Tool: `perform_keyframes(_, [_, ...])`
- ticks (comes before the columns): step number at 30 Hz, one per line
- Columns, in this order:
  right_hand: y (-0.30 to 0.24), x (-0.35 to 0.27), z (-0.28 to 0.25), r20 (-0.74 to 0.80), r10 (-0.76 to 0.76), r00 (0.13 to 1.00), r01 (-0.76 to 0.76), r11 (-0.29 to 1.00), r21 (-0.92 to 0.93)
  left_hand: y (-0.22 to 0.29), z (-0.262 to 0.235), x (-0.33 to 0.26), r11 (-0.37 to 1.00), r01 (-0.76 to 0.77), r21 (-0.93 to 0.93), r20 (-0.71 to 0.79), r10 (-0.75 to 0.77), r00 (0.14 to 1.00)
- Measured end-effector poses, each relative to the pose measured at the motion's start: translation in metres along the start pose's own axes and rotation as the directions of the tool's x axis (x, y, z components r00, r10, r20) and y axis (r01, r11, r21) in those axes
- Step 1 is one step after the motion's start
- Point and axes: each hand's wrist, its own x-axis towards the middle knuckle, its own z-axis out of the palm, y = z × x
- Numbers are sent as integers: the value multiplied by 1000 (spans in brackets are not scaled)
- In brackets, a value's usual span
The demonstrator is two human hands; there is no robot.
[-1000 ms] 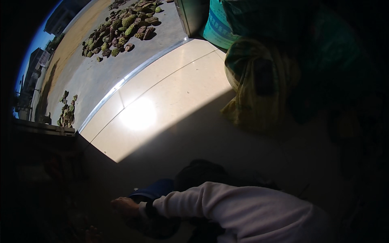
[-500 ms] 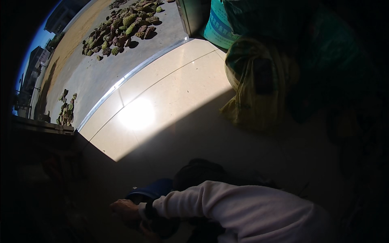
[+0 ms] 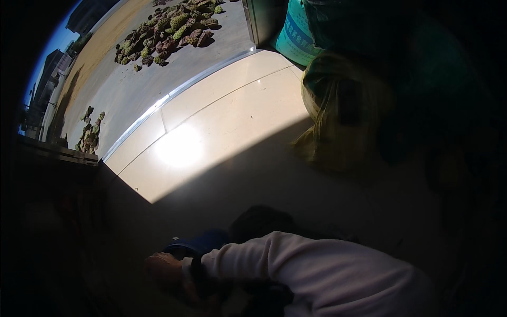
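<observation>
One hand (image 3: 168, 270) shows in the dim lower part of the head view, reaching leftward out of a pale long sleeve (image 3: 322, 274) with a dark band at the wrist. Which of the person's hands it is cannot be told, and the shadow hides whether its grip is open or closed on anything. Just above and beside it lies a blue rounded object (image 3: 198, 244), partly hidden, with a dark rounded shape (image 3: 261, 222) close behind it; whether the hand touches the blue object cannot be told. Both lie on the pale tiled floor (image 3: 227, 121), half of it in bright sun. Further off stands a slumped yellow-green woven sack (image 3: 338, 113), with a teal printed sack (image 3: 298, 34) behind it. Outside, on grey pavement, lies a heap of greenish-brown lumps (image 3: 169, 29).
</observation>
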Motion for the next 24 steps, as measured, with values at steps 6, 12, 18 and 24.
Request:
perform_keyframes(6, [-18, -23, -31, 80, 58, 995, -58, 998, -8, -5, -34, 6, 929, 266, -256, 366, -162, 916])
perform_keyframes(12, [-44, -26, -42, 224, 185, 957, -179, 983, -46, -34, -59, -5, 470, 623, -626, 349, -545, 762])
perform_keyframes(18, [-38, -33, -10, 330, 210, 920, -196, 978, -77, -83, -78, -13, -268, 323, -908, 410, -726, 551])
perform_keyframes(24, [-42, -45, -6, 535, 383, 753, -509, 855, 104, -84, -62, -13, -628, 86, -774, 531, -568, 629])
